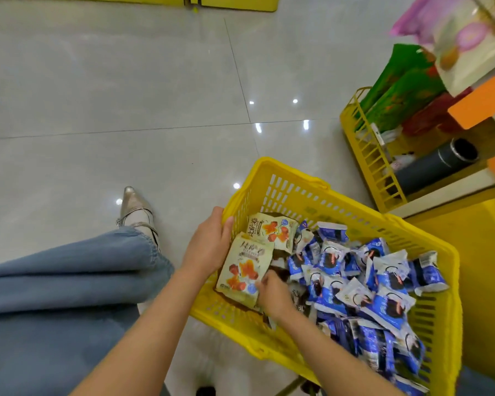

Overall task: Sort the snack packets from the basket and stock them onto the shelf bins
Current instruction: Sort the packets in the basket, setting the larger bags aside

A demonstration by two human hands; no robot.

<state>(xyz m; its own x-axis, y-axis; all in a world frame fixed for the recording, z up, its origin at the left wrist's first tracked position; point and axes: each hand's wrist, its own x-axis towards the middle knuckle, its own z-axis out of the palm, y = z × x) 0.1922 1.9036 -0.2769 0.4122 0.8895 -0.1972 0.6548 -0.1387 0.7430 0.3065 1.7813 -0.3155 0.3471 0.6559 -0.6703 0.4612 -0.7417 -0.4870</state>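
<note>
at upper left and across the top of the frame, floor (97, 95): glossy grey tiles with small light reflections.
left edge, leg (55, 295): in wide blue denim, reaching in from the lower left.
lower right, basket (283, 192): yellow slotted plastic, standing on the floor just beside the shelf base.
right edge, shelf (440, 195): pale board over a yellow base, with orange trim above it.
heap in the basket, blue packets (383, 295): many small blue and white snack packets, piled loosely over the right and middle of the basket.
on the shelf, wire bin (363, 155): yellow rail fronting the shelf at upper right.
in the wire bin, green packets (403, 90): tall bags leaning upright behind the rail.
top right corner, pink packet (452, 32): blurred, above the green ones.
left end of the basket, front cream packet (240, 270): cream with orange print, tilted up against the basket's left wall and held by both hands.
behind it, rear cream packet (275, 230): same print, lying against the basket's far wall.
centre, left hand (209, 241): curled round the upper left edge of the front cream packet, thumb on its face.
below it, right hand (275, 295): fingertips pinching the packet's lower right corner.
on the shelf, dark cylinder (435, 167): lying on its side behind the rail.
left of centre, shoe (135, 207): silver, pointed, on the floor.
</note>
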